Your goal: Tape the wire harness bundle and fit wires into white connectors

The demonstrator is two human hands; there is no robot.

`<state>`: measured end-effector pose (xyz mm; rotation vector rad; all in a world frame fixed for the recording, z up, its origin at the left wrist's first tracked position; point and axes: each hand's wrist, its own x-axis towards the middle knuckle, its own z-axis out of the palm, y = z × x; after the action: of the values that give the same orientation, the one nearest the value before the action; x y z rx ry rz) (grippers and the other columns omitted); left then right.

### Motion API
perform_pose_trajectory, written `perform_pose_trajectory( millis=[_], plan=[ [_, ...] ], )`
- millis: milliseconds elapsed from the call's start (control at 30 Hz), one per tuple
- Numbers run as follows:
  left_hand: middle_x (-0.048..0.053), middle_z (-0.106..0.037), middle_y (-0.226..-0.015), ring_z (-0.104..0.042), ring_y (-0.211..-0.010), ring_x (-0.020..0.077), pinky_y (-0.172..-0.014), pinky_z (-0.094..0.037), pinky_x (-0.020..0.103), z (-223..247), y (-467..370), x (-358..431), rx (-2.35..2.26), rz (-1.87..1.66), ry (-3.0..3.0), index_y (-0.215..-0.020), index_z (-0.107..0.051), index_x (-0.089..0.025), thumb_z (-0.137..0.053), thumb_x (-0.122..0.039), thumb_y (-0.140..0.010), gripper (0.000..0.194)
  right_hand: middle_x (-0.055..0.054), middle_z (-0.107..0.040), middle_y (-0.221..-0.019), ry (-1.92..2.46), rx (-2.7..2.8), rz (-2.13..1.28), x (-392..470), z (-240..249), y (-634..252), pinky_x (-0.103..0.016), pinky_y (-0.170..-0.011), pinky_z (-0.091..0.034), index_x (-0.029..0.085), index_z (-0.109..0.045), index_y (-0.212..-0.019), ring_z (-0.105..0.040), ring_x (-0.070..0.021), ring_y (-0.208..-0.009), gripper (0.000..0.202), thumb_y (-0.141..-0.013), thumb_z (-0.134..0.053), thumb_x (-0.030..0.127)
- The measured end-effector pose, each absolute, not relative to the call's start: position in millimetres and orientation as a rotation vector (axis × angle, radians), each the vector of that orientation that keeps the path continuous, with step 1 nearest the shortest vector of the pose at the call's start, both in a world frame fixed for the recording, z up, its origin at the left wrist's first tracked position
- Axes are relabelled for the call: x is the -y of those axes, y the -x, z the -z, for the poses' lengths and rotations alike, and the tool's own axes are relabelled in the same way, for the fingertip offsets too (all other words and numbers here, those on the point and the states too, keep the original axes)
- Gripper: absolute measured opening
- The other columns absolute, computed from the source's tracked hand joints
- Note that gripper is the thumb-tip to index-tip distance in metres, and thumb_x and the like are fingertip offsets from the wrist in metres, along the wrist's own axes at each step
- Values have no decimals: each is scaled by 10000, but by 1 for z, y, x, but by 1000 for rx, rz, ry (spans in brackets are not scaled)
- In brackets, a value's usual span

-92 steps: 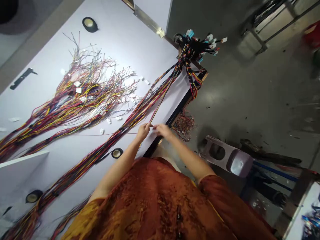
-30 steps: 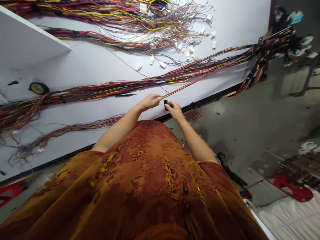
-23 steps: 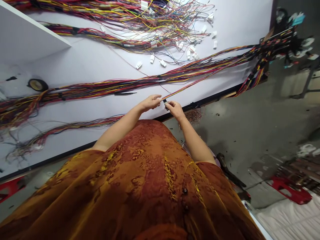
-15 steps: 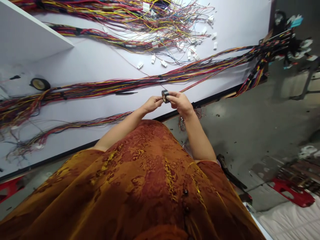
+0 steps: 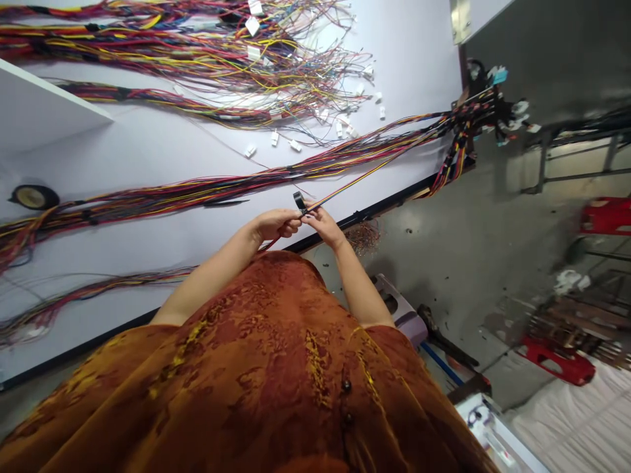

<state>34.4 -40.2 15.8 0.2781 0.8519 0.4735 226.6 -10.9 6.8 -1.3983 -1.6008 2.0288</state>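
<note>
My left hand (image 5: 280, 224) is closed around a thin bundle of wires (image 5: 352, 179), which runs up to the right towards the main harness. Red wires (image 5: 270, 244) come out below the same hand. Right beside it, my right hand (image 5: 324, 225) is closed, its fingertips at the wires and against a roll of black tape (image 5: 299, 201). The roll stands on edge just above the fingertips, by the point where the bundle is pinched. Fingers partly hide the tape's contact with the wires.
A long wire harness (image 5: 197, 186) crosses the white board (image 5: 148, 151) beyond my hands. Several loose white connectors (image 5: 294, 145) lie further back near fanned wire ends. Another tape roll (image 5: 34, 196) sits at the left. The board's dark edge (image 5: 389, 203) runs close to my right hand.
The tape roll has shifted from between my raised hands to just above the wires. Both hands have come down and closer together, and the thin bundle is now in my left hand. The view has turned.
</note>
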Motion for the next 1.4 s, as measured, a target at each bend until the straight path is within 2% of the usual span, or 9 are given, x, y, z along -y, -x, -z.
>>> perform_pose_trajectory(
  millis=[100, 200, 400, 567, 733, 867, 967, 1100, 1400],
  plan=[
    [-53, -318, -561, -240, -470, 79, -462, -195, 216, -20, -38, 41, -1025, -474, -473, -819, -620, -154, -635, -466, -816, 312, -149, -550, -1302, 1522, 1829, -1865, 15, -16, -233, -341, -971, -487, 148, -623, -1089, -537, -225, -1194, 358, -847, -574, 407],
    [-8, -470, -618, -401, -556, 114, -569, -328, 233, -24, -46, 45, -1320, -488, -870, -814, -646, -150, -528, -369, -884, 258, -82, -626, -977, 1581, 1868, -1826, 22, -45, -245, -351, -893, -504, 156, -653, -963, -585, -201, -966, 335, -890, -546, 466],
    [18, -600, -749, -506, -691, 143, -717, -383, 238, -26, -56, 53, -1505, -527, -1171, -959, -675, -161, -477, -301, -911, 246, -31, -655, -949, 1375, 1273, -2142, -3, -64, -212, -252, -674, -541, 208, -611, -1183, -624, -135, -779, 496, -812, -683, 529],
    [-24, -439, -609, -368, -546, 98, -543, -323, 213, -34, -49, 49, -1223, -583, -775, -887, -656, -132, -503, -382, -925, 295, -46, -659, -895, 1552, 1240, -1956, -4, -37, -217, -310, -759, -567, 185, -613, -959, -634, -148, -779, 420, -807, -662, 574],
    [-65, -295, -576, -216, -462, 55, -442, -151, 199, -39, -35, 39, -902, -519, -391, -855, -645, -128, -694, -504, -799, 383, -111, -516, -1450, 1351, 1345, -2126, -10, -13, -231, -367, -1010, -495, 249, -489, -1380, -554, -223, -1245, 769, -704, -757, 501],
    [-57, -304, -539, -215, -449, 61, -446, -153, 217, -40, -36, 34, -981, -520, -440, -806, -659, -132, -654, -552, -823, 421, -78, -667, -1163, 1174, 1352, -2385, -21, -8, -223, -324, -825, -527, 219, -425, -1470, -620, -186, -931, 849, -730, -713, 519],
    [-12, -433, -543, -335, -511, 93, -513, -257, 243, -36, -46, 35, -1284, -549, -764, -722, -670, -132, -625, -533, -836, 420, -40, -657, -972, 1332, 1370, -2272, -1, -22, -231, -287, -787, -502, 173, -531, -1358, -590, -154, -839, 693, -796, -645, 563],
    [8, -599, -656, -482, -651, 135, -648, -352, 255, -26, -55, 37, -1502, -551, -1074, -759, -697, -147, -587, -410, -825, 293, -41, -632, -965, 1551, 1348, -2037, 39, -37, -238, -278, -775, -484, 179, -611, -1142, -566, -151, -855, 529, -821, -591, 598],
    [-15, -528, -611, -445, -639, 127, -639, -329, 260, -7, -65, 32, -1515, -603, -1025, -640, -573, -153, -592, -268, -810, 206, 13, -503, -721, 1761, 1390, -1534, 46, -27, -195, -275, -758, -451, 219, -455, -741, -490, -135, -722, 188, -845, -481, 374]
  ],
)
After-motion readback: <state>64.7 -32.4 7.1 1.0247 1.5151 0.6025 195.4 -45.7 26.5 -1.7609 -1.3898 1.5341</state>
